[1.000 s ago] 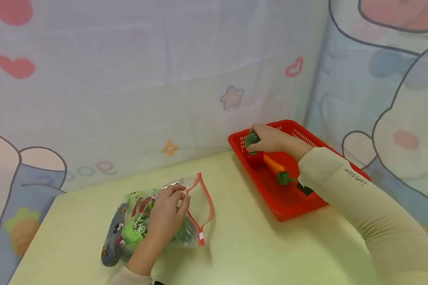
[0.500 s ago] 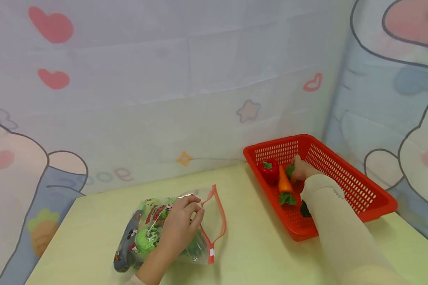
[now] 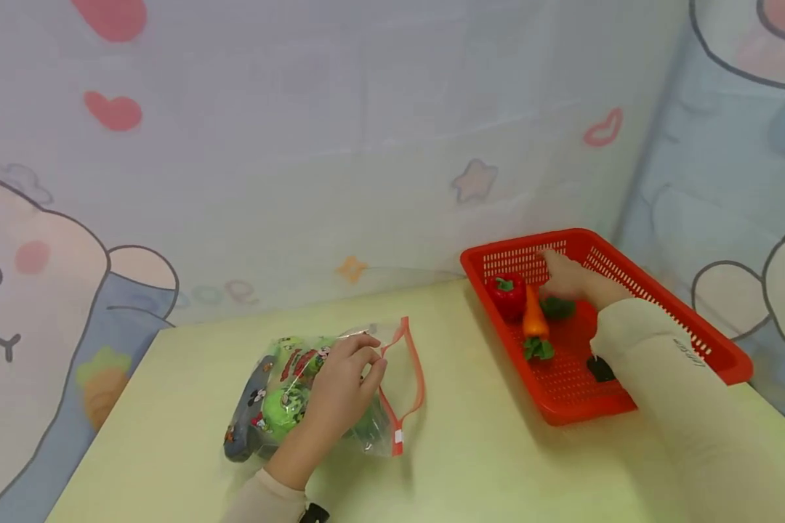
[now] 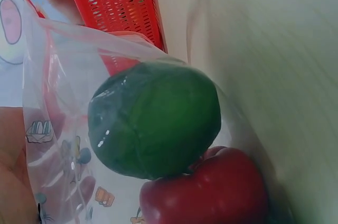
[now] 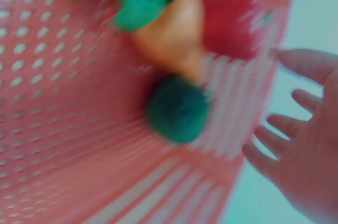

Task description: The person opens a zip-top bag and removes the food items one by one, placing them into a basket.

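Note:
My left hand (image 3: 343,381) rests over a clear zip bag (image 3: 366,428) with a red zip edge and cartoon prints, fingers curled at its mouth. Through the plastic, the left wrist view shows a dark green rounded vegetable (image 4: 156,121) and a red bell pepper (image 4: 211,189). A long dark grey thing (image 3: 245,421) lies along the bag's left end. My right hand (image 5: 303,134), fingers spread and holding nothing, is over the red basket (image 3: 549,418). Inside the basket are a red bell pepper (image 3: 506,292), a carrot (image 3: 533,314) with green leaves, and a dark green vegetable (image 3: 558,309).
The pale yellow table (image 3: 458,407) runs between bag and basket. Behind it hangs a printed cloth (image 3: 288,181), close to the basket's back rim. A black wrist device (image 3: 600,368) shows beside the right sleeve.
My right hand has lowered the green vegetable from above the red pepper to beside the carrot, let it go and lifted away. The left hand stays at the bag; the head view has shifted.

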Available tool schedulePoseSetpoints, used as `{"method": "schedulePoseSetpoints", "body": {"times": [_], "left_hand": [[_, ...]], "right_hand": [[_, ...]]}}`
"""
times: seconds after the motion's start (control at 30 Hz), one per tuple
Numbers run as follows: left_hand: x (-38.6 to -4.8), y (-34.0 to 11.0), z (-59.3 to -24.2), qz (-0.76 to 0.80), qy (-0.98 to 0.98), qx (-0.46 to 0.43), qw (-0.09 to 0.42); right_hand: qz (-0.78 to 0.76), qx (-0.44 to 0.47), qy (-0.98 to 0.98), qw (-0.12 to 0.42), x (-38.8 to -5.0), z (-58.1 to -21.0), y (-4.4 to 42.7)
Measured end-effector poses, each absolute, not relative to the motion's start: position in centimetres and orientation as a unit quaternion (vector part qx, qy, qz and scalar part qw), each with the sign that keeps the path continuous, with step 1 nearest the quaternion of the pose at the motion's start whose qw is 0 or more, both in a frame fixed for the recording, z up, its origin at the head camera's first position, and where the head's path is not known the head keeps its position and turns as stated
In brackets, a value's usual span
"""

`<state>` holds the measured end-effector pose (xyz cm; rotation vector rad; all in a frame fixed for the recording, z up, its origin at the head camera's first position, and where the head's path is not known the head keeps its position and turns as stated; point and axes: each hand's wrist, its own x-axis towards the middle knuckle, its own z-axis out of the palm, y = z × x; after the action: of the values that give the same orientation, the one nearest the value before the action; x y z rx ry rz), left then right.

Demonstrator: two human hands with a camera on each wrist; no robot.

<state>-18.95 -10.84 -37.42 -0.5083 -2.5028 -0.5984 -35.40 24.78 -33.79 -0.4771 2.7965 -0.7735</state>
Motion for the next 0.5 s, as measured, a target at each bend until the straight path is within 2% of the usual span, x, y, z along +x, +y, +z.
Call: {"method": "schedulePoseSetpoints", "body": {"times": [0.1, 0.27, 0.37, 0.5], "left_hand": [[-19.4, -10.7, -36.9, -0.222, -0.92, -0.195, 0.258], [-19.7, -10.9, -36.3, -0.235, -0.917, -0.198, 0.256], [-19.8, -11.2, -36.3, -0.244, -0.914, -0.194, 0.259], [-19.8, -11.5, -36.4, -0.253, -0.911, -0.19, 0.265]], "right_hand": [[-0.273, -0.236, 0.929, 0.085, -33.4, -31.3, 22.6], [-0.236, -0.333, 0.911, 0.061, -28.4, -28.5, 16.4], [-0.184, -0.388, 0.9, 0.076, -26.3, -29.0, 12.3], [-0.141, -0.445, 0.876, 0.118, -25.4, -32.3, 7.0]]}}
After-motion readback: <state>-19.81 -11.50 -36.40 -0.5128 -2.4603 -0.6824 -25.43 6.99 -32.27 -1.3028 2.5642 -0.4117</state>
